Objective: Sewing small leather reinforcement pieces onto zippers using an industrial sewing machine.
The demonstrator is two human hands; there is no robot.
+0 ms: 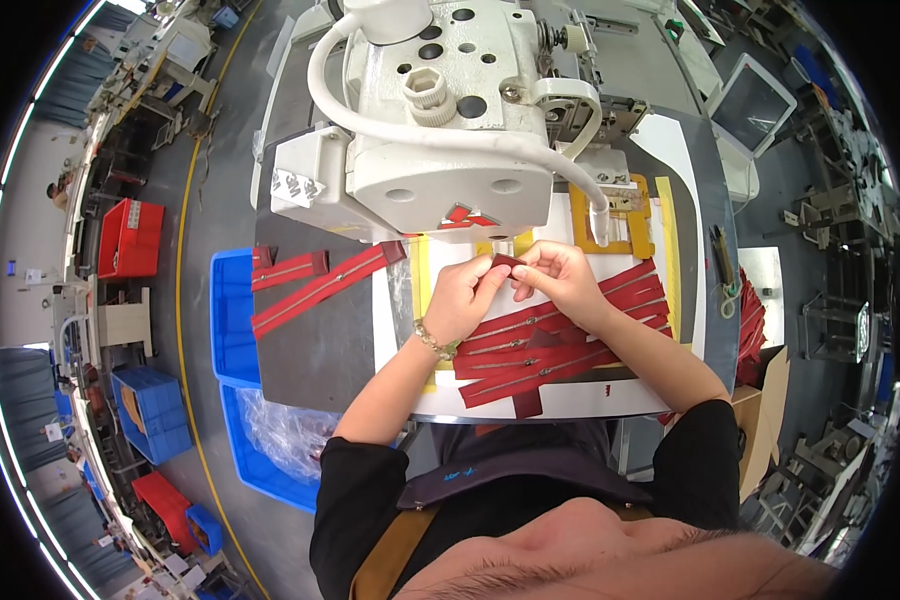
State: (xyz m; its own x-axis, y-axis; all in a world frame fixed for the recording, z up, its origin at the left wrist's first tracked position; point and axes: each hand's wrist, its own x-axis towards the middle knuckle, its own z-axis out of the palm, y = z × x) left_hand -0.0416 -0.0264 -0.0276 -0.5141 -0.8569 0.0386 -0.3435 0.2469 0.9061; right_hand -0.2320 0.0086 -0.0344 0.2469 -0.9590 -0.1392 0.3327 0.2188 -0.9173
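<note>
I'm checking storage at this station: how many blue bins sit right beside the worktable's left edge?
2. The far bin is beside the worktable; the near bin, closer to the person, holds clear plastic. Others may be hidden underneath.

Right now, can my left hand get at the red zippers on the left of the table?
Probably yes: the red zippers lie left of your left hand, with nothing visible standing between. It's pinching a dark-red piece with your right hand, though, so it may need to let go first.
</note>
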